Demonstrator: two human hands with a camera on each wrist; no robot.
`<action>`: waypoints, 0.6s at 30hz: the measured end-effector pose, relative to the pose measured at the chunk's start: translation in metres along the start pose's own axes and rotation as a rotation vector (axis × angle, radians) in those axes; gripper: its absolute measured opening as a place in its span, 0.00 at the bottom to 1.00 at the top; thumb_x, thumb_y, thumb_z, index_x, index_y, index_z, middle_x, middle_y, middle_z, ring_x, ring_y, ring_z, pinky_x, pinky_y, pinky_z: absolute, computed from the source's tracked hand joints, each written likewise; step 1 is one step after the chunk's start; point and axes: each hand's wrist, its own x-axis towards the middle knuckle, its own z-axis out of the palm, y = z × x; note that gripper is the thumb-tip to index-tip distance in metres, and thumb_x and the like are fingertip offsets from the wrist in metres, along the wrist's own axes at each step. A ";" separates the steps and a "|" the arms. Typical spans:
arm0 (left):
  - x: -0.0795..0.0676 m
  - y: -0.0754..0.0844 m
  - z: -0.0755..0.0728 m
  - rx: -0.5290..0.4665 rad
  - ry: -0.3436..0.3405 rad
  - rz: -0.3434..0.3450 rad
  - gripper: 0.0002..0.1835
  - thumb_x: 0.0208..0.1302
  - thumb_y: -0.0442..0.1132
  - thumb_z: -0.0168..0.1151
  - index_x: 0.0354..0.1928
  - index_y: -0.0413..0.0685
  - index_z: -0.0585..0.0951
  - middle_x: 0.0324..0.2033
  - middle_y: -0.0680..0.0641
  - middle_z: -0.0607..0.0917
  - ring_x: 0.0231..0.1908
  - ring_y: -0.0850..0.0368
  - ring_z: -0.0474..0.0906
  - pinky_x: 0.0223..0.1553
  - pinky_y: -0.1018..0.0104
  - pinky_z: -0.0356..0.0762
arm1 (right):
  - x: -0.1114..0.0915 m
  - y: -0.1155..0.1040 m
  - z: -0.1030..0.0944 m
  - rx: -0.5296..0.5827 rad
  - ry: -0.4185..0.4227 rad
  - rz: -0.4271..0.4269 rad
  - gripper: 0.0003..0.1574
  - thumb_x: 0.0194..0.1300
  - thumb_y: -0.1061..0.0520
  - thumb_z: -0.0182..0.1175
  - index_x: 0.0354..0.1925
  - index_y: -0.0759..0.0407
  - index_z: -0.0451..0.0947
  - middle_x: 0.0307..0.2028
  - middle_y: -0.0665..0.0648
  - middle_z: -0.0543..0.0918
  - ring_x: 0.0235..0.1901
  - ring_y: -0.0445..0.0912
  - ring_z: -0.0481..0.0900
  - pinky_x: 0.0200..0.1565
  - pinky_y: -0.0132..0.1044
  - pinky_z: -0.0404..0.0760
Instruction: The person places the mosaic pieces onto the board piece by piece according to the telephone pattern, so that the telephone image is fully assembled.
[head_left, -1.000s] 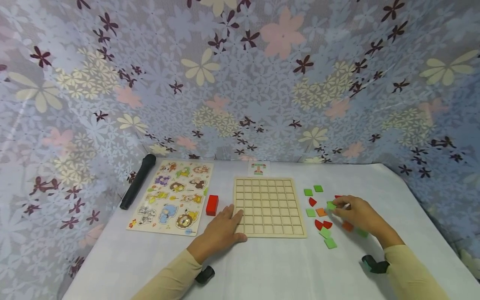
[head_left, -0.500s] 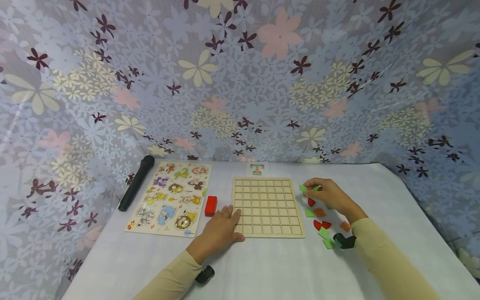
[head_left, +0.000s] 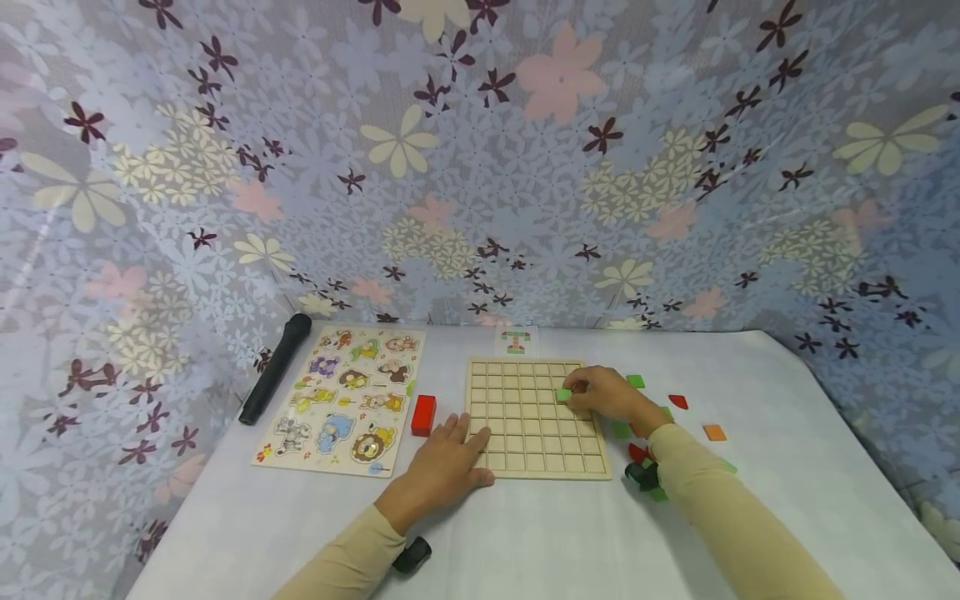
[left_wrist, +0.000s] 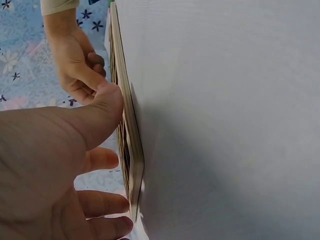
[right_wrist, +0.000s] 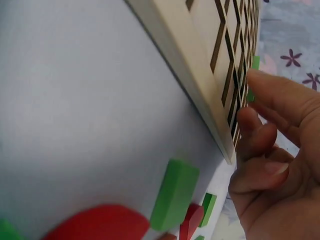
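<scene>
A light wooden grid board (head_left: 525, 433) lies in the middle of the table in the head view. My right hand (head_left: 611, 393) is over its right side and pinches a green square tile (head_left: 564, 395) between thumb and fingers; the right wrist view also shows this tile (right_wrist: 253, 80) at the fingertips. My left hand (head_left: 442, 462) rests with fingers spread on the board's lower left edge. In the left wrist view, the left thumb (left_wrist: 102, 112) lies against the board's side. Right of the board lie loose green, red and orange pieces, some hidden under the right forearm.
A red block (head_left: 423, 415) stands left of the board, beside an animal puzzle board (head_left: 341, 400) and a black rod (head_left: 275, 371). A small card (head_left: 516, 340) with a T-shaped pattern lies behind the grid. An orange square (head_left: 715, 432) and a red quarter-round piece (head_left: 678, 402) lie farther right.
My right hand has moved left from the loose pieces to above the grid board, carrying a green tile. My left hand has stayed on the board's edge.
</scene>
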 end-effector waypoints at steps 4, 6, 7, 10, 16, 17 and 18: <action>0.000 -0.001 0.003 0.015 0.012 0.010 0.37 0.64 0.58 0.67 0.71 0.49 0.73 0.72 0.32 0.68 0.73 0.34 0.63 0.71 0.44 0.63 | 0.004 -0.002 0.003 -0.034 0.000 0.016 0.20 0.67 0.56 0.67 0.55 0.62 0.82 0.44 0.57 0.83 0.44 0.50 0.78 0.47 0.47 0.78; 0.001 -0.001 0.003 0.017 0.013 0.011 0.37 0.64 0.58 0.67 0.71 0.49 0.74 0.72 0.33 0.68 0.73 0.34 0.63 0.71 0.44 0.64 | 0.005 -0.002 0.004 -0.040 0.003 0.029 0.20 0.67 0.56 0.67 0.55 0.61 0.82 0.44 0.56 0.82 0.44 0.49 0.78 0.47 0.47 0.78; 0.001 -0.001 0.003 0.017 0.010 0.011 0.37 0.65 0.58 0.67 0.71 0.50 0.74 0.72 0.33 0.68 0.73 0.34 0.63 0.72 0.44 0.63 | 0.005 -0.003 0.005 -0.040 0.004 0.030 0.20 0.67 0.56 0.67 0.55 0.61 0.82 0.44 0.56 0.82 0.44 0.49 0.78 0.47 0.47 0.78; 0.000 -0.001 0.003 0.010 0.000 0.017 0.37 0.65 0.58 0.67 0.72 0.51 0.73 0.73 0.33 0.67 0.74 0.34 0.61 0.72 0.44 0.63 | 0.005 -0.002 0.006 -0.045 0.014 0.033 0.19 0.67 0.56 0.67 0.55 0.60 0.82 0.44 0.56 0.83 0.45 0.49 0.78 0.47 0.48 0.78; 0.000 -0.002 0.001 0.013 -0.042 0.048 0.36 0.66 0.57 0.66 0.73 0.54 0.72 0.74 0.32 0.64 0.75 0.34 0.58 0.73 0.44 0.60 | 0.005 -0.003 0.008 -0.064 0.040 0.032 0.19 0.68 0.57 0.66 0.56 0.60 0.82 0.44 0.57 0.84 0.45 0.50 0.80 0.47 0.48 0.79; 0.000 -0.002 0.001 0.017 -0.050 0.053 0.36 0.67 0.57 0.66 0.74 0.55 0.71 0.75 0.32 0.63 0.75 0.34 0.57 0.73 0.44 0.60 | 0.005 -0.003 0.008 -0.067 0.044 0.034 0.19 0.68 0.57 0.66 0.56 0.60 0.82 0.44 0.57 0.84 0.45 0.50 0.80 0.47 0.48 0.80; 0.000 -0.002 0.000 0.021 -0.058 0.056 0.36 0.67 0.57 0.65 0.74 0.56 0.71 0.75 0.33 0.63 0.76 0.34 0.56 0.73 0.44 0.59 | 0.004 -0.003 0.008 -0.066 0.046 0.038 0.20 0.68 0.57 0.66 0.56 0.61 0.82 0.44 0.58 0.84 0.44 0.50 0.80 0.46 0.47 0.80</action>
